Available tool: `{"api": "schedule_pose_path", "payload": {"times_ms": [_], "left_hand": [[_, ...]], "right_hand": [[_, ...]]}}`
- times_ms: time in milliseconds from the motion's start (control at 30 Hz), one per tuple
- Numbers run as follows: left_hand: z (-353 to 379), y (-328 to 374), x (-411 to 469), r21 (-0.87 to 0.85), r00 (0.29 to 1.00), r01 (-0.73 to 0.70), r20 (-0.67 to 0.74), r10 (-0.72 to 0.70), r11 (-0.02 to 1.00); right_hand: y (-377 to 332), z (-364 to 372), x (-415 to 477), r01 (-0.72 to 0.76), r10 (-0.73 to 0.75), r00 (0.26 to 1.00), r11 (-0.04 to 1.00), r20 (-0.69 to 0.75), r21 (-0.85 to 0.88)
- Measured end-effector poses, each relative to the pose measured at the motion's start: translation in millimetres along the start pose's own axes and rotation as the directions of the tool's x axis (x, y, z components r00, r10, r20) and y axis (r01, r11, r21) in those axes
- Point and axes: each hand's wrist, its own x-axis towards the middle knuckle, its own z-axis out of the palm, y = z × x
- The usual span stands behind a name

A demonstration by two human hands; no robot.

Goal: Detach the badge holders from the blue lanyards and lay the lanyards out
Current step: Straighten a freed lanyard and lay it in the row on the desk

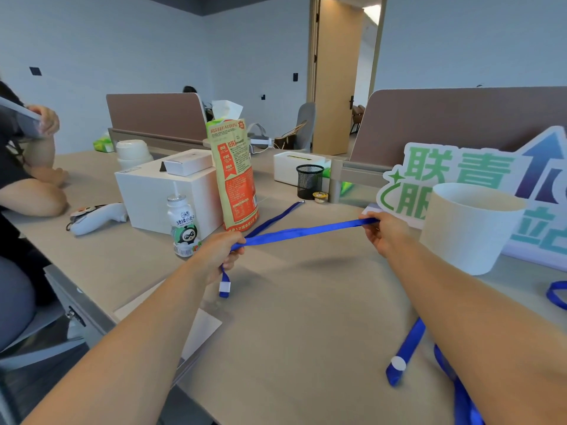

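Observation:
A blue lanyard (302, 232) is stretched taut above the table between both hands. My left hand (221, 253) grips one end of it, and a short tail with a white-taped tip (224, 288) hangs below the fist. My right hand (387, 230) pinches the far end near the white cup. A second blue lanyard (277, 217) lies flat on the table behind, running toward the mesh pen cup. More blue lanyards (408, 351) lie at the near right, partly under my right forearm. A flat clear sleeve (202, 328), perhaps a badge holder, lies under my left forearm.
A large white cup (469, 228) and a printed sign (466, 176) stand at the right. A tissue pack (234, 176), a drink bottle (183, 225), white boxes (165, 191), a black mesh pen cup (309, 180) and a controller (98, 217) crowd the left and back. A seated person's arm (30, 197) rests on the table's left end.

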Motion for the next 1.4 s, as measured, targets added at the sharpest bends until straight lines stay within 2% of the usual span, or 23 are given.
{"api": "schedule_pose_path", "payload": {"times_ms": [200,333,400,567,767,933,1067,1200,1267,1400], "left_hand": [[2.6,-3.8,2.3,0.014,1.000,0.002,-0.019,-0.002,1.000],[-0.1,-5.6,2.5,0.058,1.000,-0.009,-0.022,0.010,0.998],[-1.6,-4.4,1.7,0.106,1.000,-0.013,0.003,0.013,0.994],[-5.1,-1.8,0.6,0.201,0.994,-0.003,0.111,-0.020,0.980],[-12.4,-1.5,4.9,0.331,0.983,0.021,0.165,-0.080,0.943],[-21.2,6.1,5.9,0.543,0.971,0.038,0.178,-0.160,0.839],[-21.3,6.6,9.0,0.632,0.988,-0.013,0.129,-0.089,0.775],[-18.0,-0.4,17.6,0.534,0.996,-0.081,0.080,0.045,0.841],[-16.9,-1.5,23.0,0.532,0.997,-0.075,0.069,0.045,0.844],[-13.8,0.2,36.4,0.639,0.992,-0.073,0.126,-0.010,0.766]], "right_hand": [[3.8,-7.2,0.8,0.026,-0.022,0.998,0.998,-0.058,0.060],[4.9,-13.1,7.4,0.122,-0.145,0.985,0.969,-0.092,-0.217],[3.4,-14.4,9.4,0.112,-0.149,0.982,0.955,-0.119,-0.275],[-3.1,-10.0,15.7,0.037,-0.062,0.991,0.980,-0.121,-0.198],[6.4,-2.0,29.8,0.016,-0.029,0.997,0.987,-0.078,-0.158],[16.0,9.4,54.1,0.031,-0.039,0.998,0.989,-0.054,-0.145],[25.4,30.3,72.0,0.074,-0.077,0.997,0.981,-0.010,-0.181],[32.6,53.7,89.7,0.097,-0.094,0.995,0.974,0.024,-0.206],[35.3,65.0,97.4,0.118,-0.112,0.993,0.955,0.035,-0.271],[40.7,84.9,118.4,0.112,-0.113,0.993,0.920,0.021,-0.375]]}}
